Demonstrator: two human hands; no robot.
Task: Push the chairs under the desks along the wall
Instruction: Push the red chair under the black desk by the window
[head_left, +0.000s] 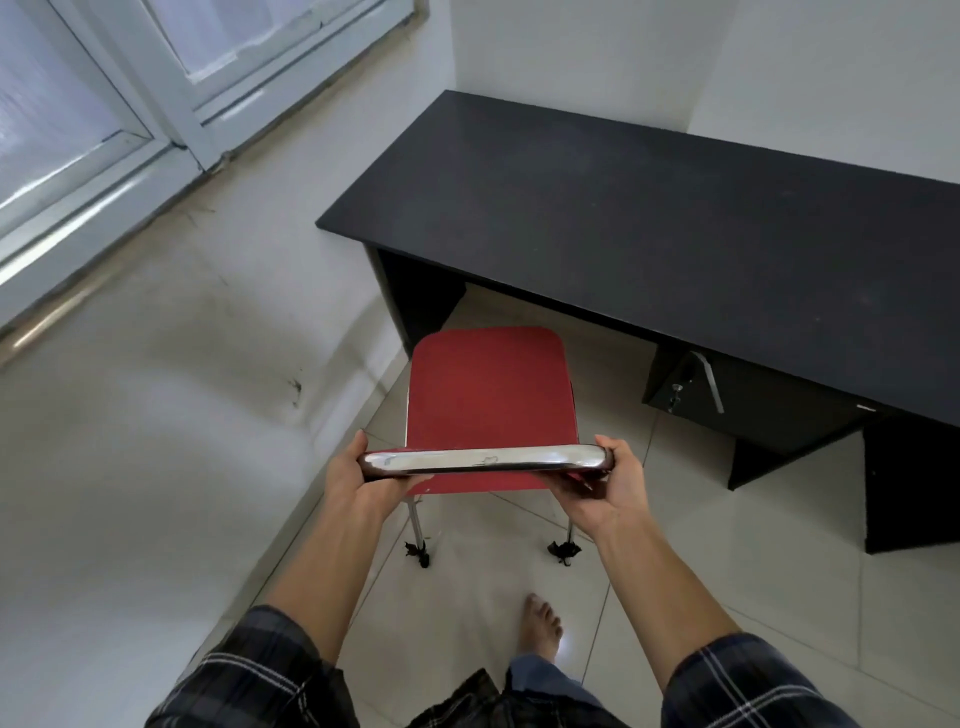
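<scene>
chair (488, 395): red seat, in front of the black worktop (649, 218), just short of its knee opening, not under | left hand (358, 475): clamped on left end of chrome backrest bar (485, 460) | right hand (605, 491): clamped on right end | bare foot (540, 629): behind chair on tiled floor (727, 561)

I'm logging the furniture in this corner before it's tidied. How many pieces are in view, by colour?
Red: 1, the chair, held by its chrome back rail in the left hand and the right hand.
Black: 1, the desk against the wall.
Total: 2
</scene>
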